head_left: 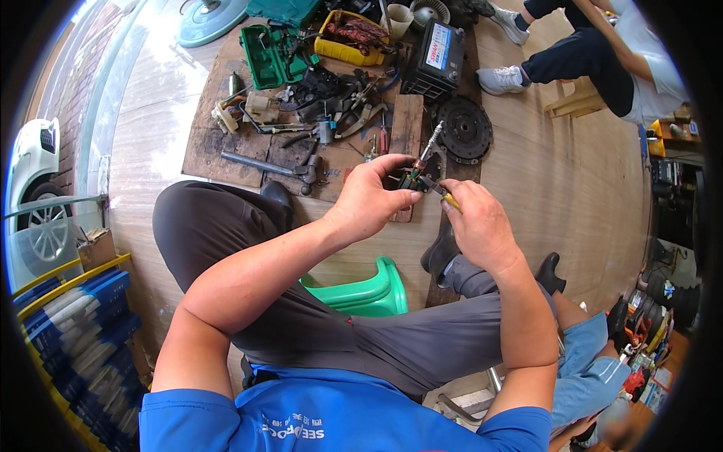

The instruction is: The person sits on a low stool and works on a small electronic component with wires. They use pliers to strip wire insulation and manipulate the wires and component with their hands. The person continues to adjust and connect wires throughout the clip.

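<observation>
My left hand grips a small dark mechanical part with green bits on it and a silver, ridged shaft rising from its upper end. My right hand is closed on a yellow-handled tool, its dark tip against the part's right side. What the tip touches exactly is too small to make out. Beneath both hands lies a worn plank board; a metal hammer rests on it left of my hands, and a round clutch plate lies just beyond them.
A black battery, yellow bin, green case and loose parts fill the board. A green stool sits between my legs. A seated person is upper right, another lower right. Yellow-framed racks stand left.
</observation>
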{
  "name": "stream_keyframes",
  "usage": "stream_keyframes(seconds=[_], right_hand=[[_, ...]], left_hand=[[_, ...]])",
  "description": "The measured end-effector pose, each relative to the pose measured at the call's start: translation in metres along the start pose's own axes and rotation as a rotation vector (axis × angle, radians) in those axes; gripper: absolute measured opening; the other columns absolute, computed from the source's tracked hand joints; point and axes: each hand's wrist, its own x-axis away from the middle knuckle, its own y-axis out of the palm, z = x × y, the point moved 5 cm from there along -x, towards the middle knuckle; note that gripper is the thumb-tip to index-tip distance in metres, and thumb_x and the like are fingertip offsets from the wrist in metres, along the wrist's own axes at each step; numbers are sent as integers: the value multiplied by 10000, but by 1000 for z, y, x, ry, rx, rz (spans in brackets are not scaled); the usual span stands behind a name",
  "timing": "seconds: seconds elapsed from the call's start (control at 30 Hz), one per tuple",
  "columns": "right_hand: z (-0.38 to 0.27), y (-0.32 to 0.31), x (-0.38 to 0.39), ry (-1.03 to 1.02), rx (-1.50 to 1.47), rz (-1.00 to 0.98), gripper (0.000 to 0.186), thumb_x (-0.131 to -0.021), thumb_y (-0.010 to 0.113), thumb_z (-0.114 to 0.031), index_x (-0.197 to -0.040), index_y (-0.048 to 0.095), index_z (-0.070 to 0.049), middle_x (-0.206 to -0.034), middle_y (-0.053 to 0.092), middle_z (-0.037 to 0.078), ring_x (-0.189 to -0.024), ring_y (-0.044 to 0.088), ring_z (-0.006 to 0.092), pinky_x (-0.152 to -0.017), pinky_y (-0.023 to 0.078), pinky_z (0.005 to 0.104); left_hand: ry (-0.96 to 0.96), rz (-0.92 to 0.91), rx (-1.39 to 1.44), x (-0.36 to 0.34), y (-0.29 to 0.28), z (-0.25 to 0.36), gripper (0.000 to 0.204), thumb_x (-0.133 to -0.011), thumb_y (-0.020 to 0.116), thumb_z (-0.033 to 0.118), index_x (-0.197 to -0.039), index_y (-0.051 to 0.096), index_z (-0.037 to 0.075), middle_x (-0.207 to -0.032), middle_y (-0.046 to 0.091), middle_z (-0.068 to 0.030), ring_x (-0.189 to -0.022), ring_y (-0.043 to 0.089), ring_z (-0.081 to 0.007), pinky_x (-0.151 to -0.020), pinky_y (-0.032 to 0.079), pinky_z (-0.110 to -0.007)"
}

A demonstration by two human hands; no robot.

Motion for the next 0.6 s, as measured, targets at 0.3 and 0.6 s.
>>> stream_keyframes(seconds=[0.3, 0.6], right_hand=[[-1, 1, 0, 2, 3, 4, 322, -857, 667, -48, -1170, 603, -8, -1000, 627, 160, -954, 608, 353, -847, 499, 441], [-5, 2, 0, -16, -22, 8, 321, -843, 674, -38, -1155, 604, -11, -988, 623, 159, -944, 608, 353, -837, 502, 432]], left_hand=[[9, 8, -54, 1, 0, 0, 503, -844, 754, -31, -1312, 571, -18, -1098, 671, -34, -961, 615, -87, -853, 539, -256], [17, 31, -133, 2, 1, 5, 515, -836, 774, -2, -1313, 580, -11, -1075, 678, -24, -953, 610, -80, -852, 532, -252]])
